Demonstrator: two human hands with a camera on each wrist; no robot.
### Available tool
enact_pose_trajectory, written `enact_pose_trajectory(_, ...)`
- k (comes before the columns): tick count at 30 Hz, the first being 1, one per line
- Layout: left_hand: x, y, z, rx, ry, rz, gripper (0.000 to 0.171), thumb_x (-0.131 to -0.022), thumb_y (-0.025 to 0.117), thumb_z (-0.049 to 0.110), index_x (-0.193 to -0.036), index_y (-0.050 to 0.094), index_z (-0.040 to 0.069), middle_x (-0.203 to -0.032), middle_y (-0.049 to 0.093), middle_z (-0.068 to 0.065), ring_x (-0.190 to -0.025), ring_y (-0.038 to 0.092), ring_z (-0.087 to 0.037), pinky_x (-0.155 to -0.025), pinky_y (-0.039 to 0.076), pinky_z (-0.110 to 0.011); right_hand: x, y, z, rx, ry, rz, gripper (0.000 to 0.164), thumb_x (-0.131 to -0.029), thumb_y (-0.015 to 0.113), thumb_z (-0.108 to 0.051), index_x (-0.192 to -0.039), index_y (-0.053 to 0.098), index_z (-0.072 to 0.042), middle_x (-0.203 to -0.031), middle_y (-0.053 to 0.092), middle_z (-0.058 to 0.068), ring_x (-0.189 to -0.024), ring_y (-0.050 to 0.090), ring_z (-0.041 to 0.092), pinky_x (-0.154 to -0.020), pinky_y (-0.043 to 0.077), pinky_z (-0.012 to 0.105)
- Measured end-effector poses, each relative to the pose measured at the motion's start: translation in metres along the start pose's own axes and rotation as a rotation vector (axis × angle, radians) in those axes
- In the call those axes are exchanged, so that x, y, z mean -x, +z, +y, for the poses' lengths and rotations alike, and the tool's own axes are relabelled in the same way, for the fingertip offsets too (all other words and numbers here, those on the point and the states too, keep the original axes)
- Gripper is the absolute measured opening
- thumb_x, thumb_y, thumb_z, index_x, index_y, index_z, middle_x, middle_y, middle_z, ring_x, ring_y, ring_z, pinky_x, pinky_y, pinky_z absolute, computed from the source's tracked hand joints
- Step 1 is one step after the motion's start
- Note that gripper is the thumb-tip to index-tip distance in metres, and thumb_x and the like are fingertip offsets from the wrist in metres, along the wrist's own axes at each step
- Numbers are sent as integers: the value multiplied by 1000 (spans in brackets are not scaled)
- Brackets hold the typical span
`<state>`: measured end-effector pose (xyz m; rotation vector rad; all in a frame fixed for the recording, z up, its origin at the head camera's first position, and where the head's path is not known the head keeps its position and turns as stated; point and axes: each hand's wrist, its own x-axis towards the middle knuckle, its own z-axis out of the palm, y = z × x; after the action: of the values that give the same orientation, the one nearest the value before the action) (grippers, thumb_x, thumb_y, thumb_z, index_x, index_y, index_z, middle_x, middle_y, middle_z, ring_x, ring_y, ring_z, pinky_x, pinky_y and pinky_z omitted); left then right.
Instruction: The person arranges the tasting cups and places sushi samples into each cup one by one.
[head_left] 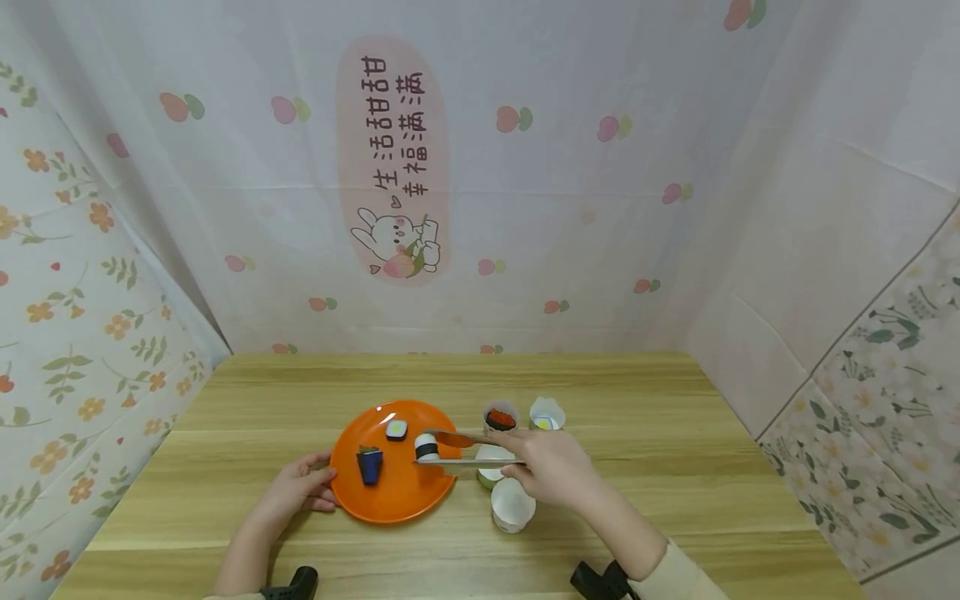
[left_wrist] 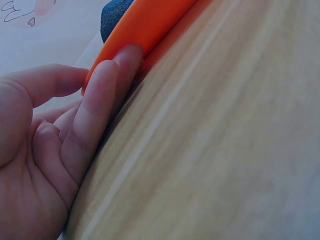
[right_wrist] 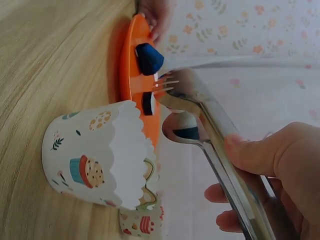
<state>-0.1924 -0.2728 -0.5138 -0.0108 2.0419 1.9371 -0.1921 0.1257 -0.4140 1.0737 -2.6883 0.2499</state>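
Observation:
My left hand [head_left: 302, 483] pinches the left rim of an orange plate [head_left: 405, 504], thumb above and fingers beneath. With my right hand [head_left: 553, 467] I grip metal tongs [right_wrist: 220, 140], which have a fork end and a spoon end. Between the tong tips is a white sushi piece with a black band [head_left: 426, 447], over the plate's right half; whether it touches the plate I cannot tell. A small dark-edged sushi roll [head_left: 396, 429] and a dark blue cone-shaped piece [head_left: 370, 465] lie on the plate.
Right of the plate, paper cups stand close under the tongs: a near one [head_left: 513, 510], a partly hidden one [head_left: 491, 477], one with a red-topped piece [head_left: 501, 418], and one with a yellow-centred piece [head_left: 547, 412]. Curtains surround the wooden table [head_left: 315, 567].

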Motion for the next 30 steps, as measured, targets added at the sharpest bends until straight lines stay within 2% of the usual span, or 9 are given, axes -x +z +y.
enact_pose_trajectory(5, 0, 0, 0, -1, 1, -1, 62, -99, 50, 12, -143, 18, -18, -99, 64, -13, -74, 65, -22, -69, 58, -37, 7, -2, 5, -1, 11, 4, 48, -83, 75, -29, -127, 64, -14, -112, 68, 5, -72, 65, 13, -50, 47, 21)
enact_pose_trajectory(9, 0, 1, 0, -2, 6, -3, 61, -100, 50, 12, -143, 17, -18, -99, 64, -13, -73, 65, -22, -68, 58, -37, 13, -4, 9, -19, 13, 18, 45, -84, 75, -30, -125, 65, -12, -114, 67, 5, -80, 68, 16, -59, 54, 27)
enact_pose_trajectory(12, 0, 1, 0, -5, 4, -5, 61, -100, 49, 12, -143, 17, -18, -99, 64, -13, -73, 65, -22, -68, 58, -37, 17, -5, 12, -22, 17, 26, 44, -84, 74, -32, -121, 67, -11, -110, 69, 4, -75, 67, 13, -56, 53, 26)
enact_pose_trajectory(16, 0, 1, 0, -8, 5, -3, 60, -100, 49, 11, -142, 17, -18, -98, 64, -13, -73, 65, -22, -68, 58, -38, 21, -7, 16, 6, 30, 29, 44, -83, 74, -34, -121, 67, -12, -102, 71, 2, -63, 59, 6, -47, 43, 21)
enact_pose_trajectory(20, 0, 1, 0, -7, 5, -4, 61, -100, 50, 12, -142, 17, -18, -99, 64, -13, -73, 65, -22, -68, 58, -38, 25, -9, 18, 25, 42, 29, 45, -82, 75, -32, -122, 67, -13, -100, 71, 2, -63, 56, 6, -45, 37, 19)
enact_pose_trajectory(26, 1, 1, 0, -3, 2, -4, 61, -99, 50, 12, -142, 18, -18, -100, 64, -13, -74, 66, -23, -69, 58, -38, 32, -11, 22, 16, 45, 22, 48, -82, 76, -30, -126, 65, -14, -99, 70, 2, -65, 57, 6, -48, 40, 20)
enact_pose_trajectory(30, 0, 0, -1, -3, 3, -4, 61, -99, 50, 12, -142, 18, -18, -102, 64, -14, -74, 66, -23, -69, 58, -38, 36, -15, 25, 41, 52, 39, 47, -80, 77, -31, -123, 67, -13, -103, 70, 4, -77, 66, 13, -55, 51, 29)
